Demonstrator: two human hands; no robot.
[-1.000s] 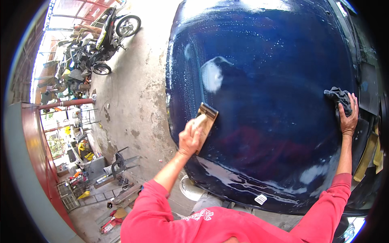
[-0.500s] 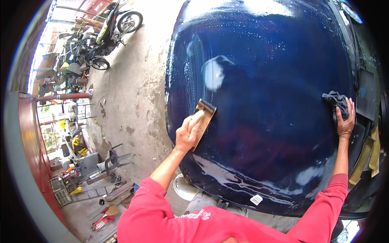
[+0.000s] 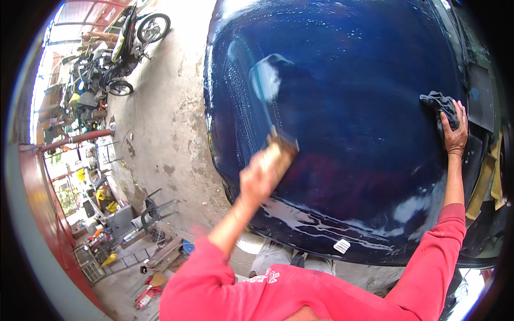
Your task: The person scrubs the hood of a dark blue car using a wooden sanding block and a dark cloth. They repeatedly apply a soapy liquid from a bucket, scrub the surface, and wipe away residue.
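A dark blue car hood (image 3: 353, 134), wet and shiny with streaks of whitish liquid, lies below my hands. My left hand (image 3: 258, 176), blurred by motion, is closed around a wooden sanding block (image 3: 285, 154) over the left part of the hood, near my side. A light patch (image 3: 267, 80) and a streaked wet band show beyond the block. At the hood's right edge, my right hand (image 3: 455, 132) grips a crumpled dark grey cloth (image 3: 440, 101) against the surface. The block's underside is hidden.
A small white label (image 3: 341, 245) is on the hood's near edge. Tan masking paper (image 3: 484, 192) hangs at the right. Stained concrete floor (image 3: 166, 134) runs along the left, with a motorcycle (image 3: 126, 48), a ladder (image 3: 126, 262) and scattered tools beyond.
My left hand has swept the sanding block rightward and nearer to me across the hood. My right hand keeps its place on the cloth. The whole view has shifted slightly.
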